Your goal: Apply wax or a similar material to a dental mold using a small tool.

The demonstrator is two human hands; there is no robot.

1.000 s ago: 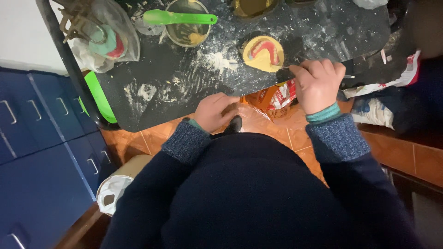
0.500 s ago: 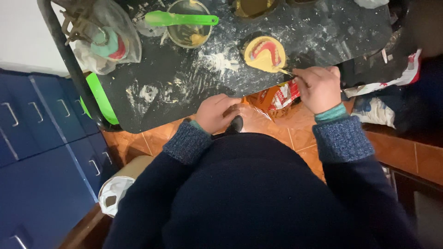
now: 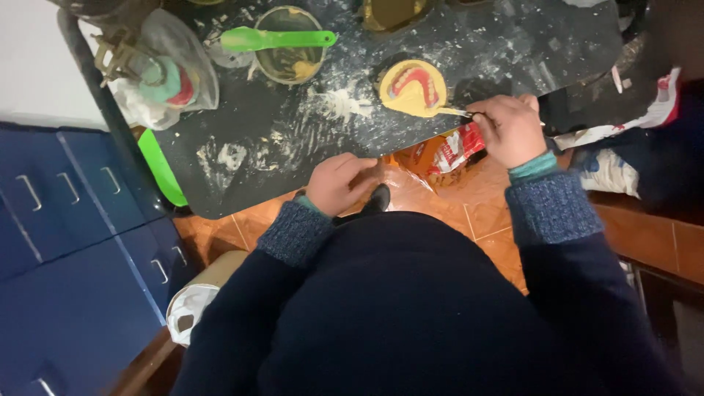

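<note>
A yellow plaster mould (image 3: 412,89) with a pink and white denture set in it lies on the black, powder-dusted worktop (image 3: 242,147). My right hand (image 3: 507,129) is closed around a thin metal tool (image 3: 453,111) whose tip touches the mould's right edge. My left hand (image 3: 339,181) rests at the worktop's near edge with its fingers curled; nothing shows in it.
A mixing bowl (image 3: 290,53) with a green spatula (image 3: 275,39) across it stands behind the mould. A clear plastic bag (image 3: 165,73) with objects inside sits at the left. Blue drawers (image 3: 66,205), an orange tiled floor (image 3: 447,202), an orange packet (image 3: 447,150) and a bin (image 3: 194,308) lie below.
My right hand has shifted slightly left and brought the tool's tip to the mould's edge. My left hand has stayed at the worktop's near edge.
</note>
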